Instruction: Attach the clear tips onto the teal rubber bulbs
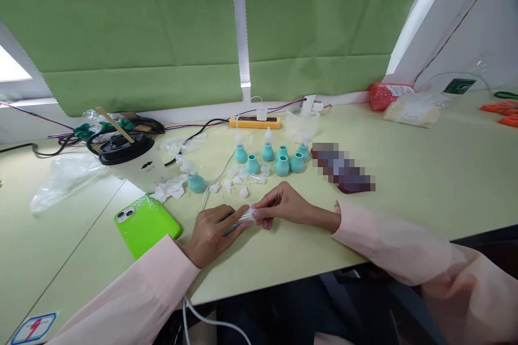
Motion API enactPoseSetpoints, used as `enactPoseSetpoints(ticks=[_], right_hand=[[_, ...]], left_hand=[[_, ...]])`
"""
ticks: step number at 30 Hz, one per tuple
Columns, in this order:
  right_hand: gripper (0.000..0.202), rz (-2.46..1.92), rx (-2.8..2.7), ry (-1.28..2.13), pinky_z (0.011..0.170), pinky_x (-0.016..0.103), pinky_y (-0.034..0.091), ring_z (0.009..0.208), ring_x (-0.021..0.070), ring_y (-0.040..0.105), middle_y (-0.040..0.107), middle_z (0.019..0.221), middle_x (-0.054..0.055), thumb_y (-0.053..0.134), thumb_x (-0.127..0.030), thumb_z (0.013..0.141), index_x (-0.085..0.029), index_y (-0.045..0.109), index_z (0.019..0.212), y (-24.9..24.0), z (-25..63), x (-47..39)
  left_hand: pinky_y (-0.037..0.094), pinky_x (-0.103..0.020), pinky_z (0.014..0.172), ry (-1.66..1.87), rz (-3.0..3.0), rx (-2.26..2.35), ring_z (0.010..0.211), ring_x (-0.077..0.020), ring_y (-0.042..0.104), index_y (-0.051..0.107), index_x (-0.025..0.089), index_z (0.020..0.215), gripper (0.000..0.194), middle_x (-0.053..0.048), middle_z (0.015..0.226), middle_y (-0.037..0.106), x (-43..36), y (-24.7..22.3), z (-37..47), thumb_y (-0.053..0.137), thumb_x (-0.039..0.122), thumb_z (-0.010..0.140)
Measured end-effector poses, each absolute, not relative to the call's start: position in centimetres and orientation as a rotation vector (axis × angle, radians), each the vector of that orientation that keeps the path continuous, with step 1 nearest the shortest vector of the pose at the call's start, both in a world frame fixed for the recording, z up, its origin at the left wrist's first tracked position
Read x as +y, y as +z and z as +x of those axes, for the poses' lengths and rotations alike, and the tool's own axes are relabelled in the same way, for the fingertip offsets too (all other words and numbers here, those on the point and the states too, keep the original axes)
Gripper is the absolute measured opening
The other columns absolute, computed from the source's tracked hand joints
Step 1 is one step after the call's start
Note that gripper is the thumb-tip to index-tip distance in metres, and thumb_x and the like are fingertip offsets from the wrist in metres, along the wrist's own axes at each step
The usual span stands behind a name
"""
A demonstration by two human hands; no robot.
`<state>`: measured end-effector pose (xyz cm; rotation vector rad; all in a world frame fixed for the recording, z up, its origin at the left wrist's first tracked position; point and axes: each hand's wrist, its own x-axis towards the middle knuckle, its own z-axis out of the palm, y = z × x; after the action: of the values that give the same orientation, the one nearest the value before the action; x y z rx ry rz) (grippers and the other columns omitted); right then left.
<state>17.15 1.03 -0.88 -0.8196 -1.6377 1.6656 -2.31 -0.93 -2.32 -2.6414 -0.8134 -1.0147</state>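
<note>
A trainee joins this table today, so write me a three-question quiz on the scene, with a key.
1. True or false: the left hand and the right hand both touch the same translucent piece.
2. Which is nearest the green phone? A) yellow power strip; B) lidded cup; C) red packet.
3. Fill the gap: the small bulbs standing on the table are ____ in colour.

Key: 1 true; 2 B; 3 teal.
</note>
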Motion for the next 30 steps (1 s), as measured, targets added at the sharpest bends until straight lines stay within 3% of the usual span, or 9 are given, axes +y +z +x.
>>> enactPoseSetpoints(ticks=[6,11,15,18,23,30], right_hand=[[0.027,-0.817,-1.546,1.668,0.044,0.022,0.049,0.043,0.0093,0.056,0.062,0.054,0.003,0.068,-0.032,0.055,-0.008,0.064,0.068,-0.7,16.6,0.6],[0.029,-0.850,-1.644,1.526,0.045,0.020,0.048,0.045,0.0078,0.055,0.061,0.056,0.002,0.068,-0.033,0.055,-0.010,0.065,0.072,-0.2,16.7,0.6],[0.037,-0.798,-1.800,1.377,0.047,0.020,0.048,0.052,0.0086,0.055,0.061,0.065,0.003,0.068,-0.031,0.057,-0.013,0.064,0.089,0.2,17.4,1.0],[0.032,-0.743,-1.922,1.308,0.050,0.022,0.049,0.059,0.0105,0.056,0.063,0.075,0.006,0.064,-0.032,0.061,-0.013,0.065,0.087,0.4,17.8,1.1],[0.025,-0.732,-1.972,1.198,0.048,0.021,0.048,0.053,0.0091,0.055,0.064,0.069,0.005,0.062,-0.033,0.064,-0.012,0.066,0.079,0.3,17.8,1.0],[0.027,-0.724,-1.851,1.256,0.044,0.020,0.046,0.047,0.0084,0.053,0.060,0.057,0.002,0.065,-0.034,0.059,-0.011,0.066,0.073,-0.2,17.3,0.5]], left_hand=[[0.036,-0.020,0.044,-1.150,-2.681,-0.926,0.047,-0.0085,0.045,0.058,0.010,0.096,0.025,-0.002,0.056,0.054,-1.2,-2.5,-2.3,0.054,0.023,0.075],[0.042,-0.021,0.058,-1.241,-3.116,-1.446,0.062,-0.0118,0.053,0.062,0.014,0.092,0.024,-0.003,0.068,0.061,-1.5,-1.0,-1.8,0.050,0.028,0.076],[0.037,-0.021,0.049,-1.359,-3.350,-1.821,0.050,-0.0091,0.045,0.063,0.010,0.088,0.029,0.000,0.053,0.053,-1.5,0.1,-1.6,0.047,0.032,0.078],[0.035,-0.020,0.047,-1.434,-3.486,-1.964,0.048,-0.0079,0.043,0.063,0.009,0.087,0.028,0.000,0.052,0.051,-1.4,0.2,-1.5,0.048,0.031,0.078],[0.035,-0.020,0.047,-1.414,-3.580,-2.028,0.045,-0.0072,0.042,0.064,0.010,0.088,0.029,0.001,0.050,0.050,-1.2,0.2,-1.5,0.049,0.033,0.076],[0.034,-0.020,0.047,-1.389,-3.418,-1.852,0.047,-0.0072,0.038,0.064,0.009,0.093,0.032,0.001,0.050,0.048,-1.4,-0.1,-1.6,0.052,0.032,0.074]])
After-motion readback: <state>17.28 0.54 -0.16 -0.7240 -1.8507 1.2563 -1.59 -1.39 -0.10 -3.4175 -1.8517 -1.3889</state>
